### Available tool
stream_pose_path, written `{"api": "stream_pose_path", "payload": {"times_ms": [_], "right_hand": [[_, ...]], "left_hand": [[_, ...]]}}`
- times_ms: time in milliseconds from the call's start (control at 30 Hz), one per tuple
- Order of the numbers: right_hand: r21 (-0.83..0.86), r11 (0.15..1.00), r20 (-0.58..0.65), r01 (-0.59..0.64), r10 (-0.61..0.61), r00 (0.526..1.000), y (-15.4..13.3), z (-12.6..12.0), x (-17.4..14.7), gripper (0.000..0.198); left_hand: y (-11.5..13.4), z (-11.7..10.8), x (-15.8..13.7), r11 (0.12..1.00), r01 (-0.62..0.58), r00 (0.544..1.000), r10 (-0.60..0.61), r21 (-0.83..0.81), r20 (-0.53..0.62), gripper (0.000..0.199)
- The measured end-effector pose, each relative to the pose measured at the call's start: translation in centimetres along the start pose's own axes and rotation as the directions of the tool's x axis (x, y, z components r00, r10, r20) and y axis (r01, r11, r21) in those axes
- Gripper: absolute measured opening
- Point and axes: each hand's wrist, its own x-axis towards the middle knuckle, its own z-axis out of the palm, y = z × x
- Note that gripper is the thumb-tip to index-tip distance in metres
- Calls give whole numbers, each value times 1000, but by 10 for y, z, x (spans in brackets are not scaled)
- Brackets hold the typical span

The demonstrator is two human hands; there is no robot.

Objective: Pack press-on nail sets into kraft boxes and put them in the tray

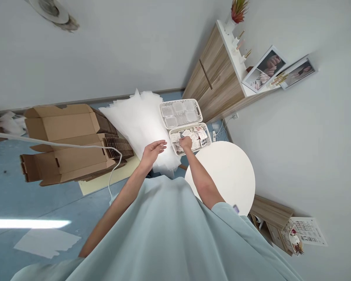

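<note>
My left hand (153, 151) hovers over a stack of thin white packing sheets (134, 121), its fingers stretched out and nothing visible in them. Inside a white plastic basket (175, 151) is my right hand (186, 143), with its fingers closed and pointing down among small white printed packets (196, 134). What those fingers hold, if anything, is too small to make out. Just behind it stands a second white basket (199, 113) with several clear plastic boxes (178, 107).
Stacked brown cardboard boxes (70, 125) with open flaps lie to the left, with a white cable (76, 146) passing over them. A round white table (231, 171) is at my right. Beyond it, a wooden cabinet (219, 70) carries picture frames (265, 68). White paper (46, 242) lies on the floor.
</note>
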Motion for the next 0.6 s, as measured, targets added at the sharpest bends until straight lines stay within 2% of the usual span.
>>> {"api": "stream_pose_path", "payload": {"times_ms": [333, 467, 600], "right_hand": [[20, 998, -45, -66, 67, 997, -6, 1, -8, 12], [66, 995, -66, -76, 80, 995, -7, -5, -21, 12], [147, 987, -105, -64, 80, 991, 0, -17, -45, 15]], "left_hand": [[8, -15, 1, 1000, 29, 998, -28, -10, 60, 56], [8, -19, 1, 999, 38, 994, -38, -1, 100, 55], [5, -13, 3, 998, 63, 985, -66, 23, 159, 55]]}}
